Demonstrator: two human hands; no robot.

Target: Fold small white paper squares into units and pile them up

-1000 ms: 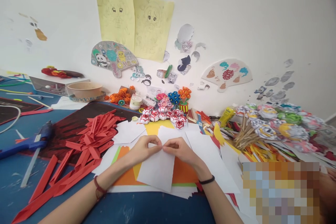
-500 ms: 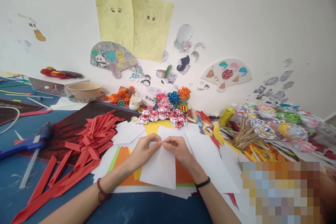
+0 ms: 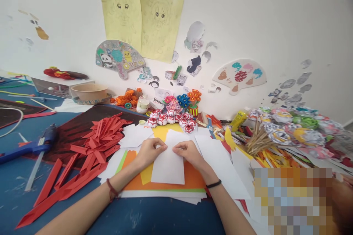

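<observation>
A small white sheet of paper (image 3: 168,169) stands between my hands, its lower end over a stack of coloured paper (image 3: 193,179) that shows orange, green and white edges. My left hand (image 3: 151,151) pinches the sheet near its left side, thumb against fingertips. Opposite it, my right hand (image 3: 189,153) pinches the sheet near the right side. A narrow gap separates the two sets of fingertips. More white paper (image 3: 220,165) lies just right of my right hand, and white pieces (image 3: 135,134) lie beyond my left wrist.
Folded red paper strips (image 3: 96,143) are heaped on a dark board at left, near a blue glue gun (image 3: 41,145). Paper flowers (image 3: 171,117) stand behind the stack. Wooden sticks (image 3: 257,139) and rolled paper flowers (image 3: 292,125) crowd the right. A pixelated patch hides the lower right.
My hands have moved slightly apart along the white sheet; their fingertips were nearly touching before. The sheet's lower edge now sits higher and straighter. The camera view has shifted a little.
</observation>
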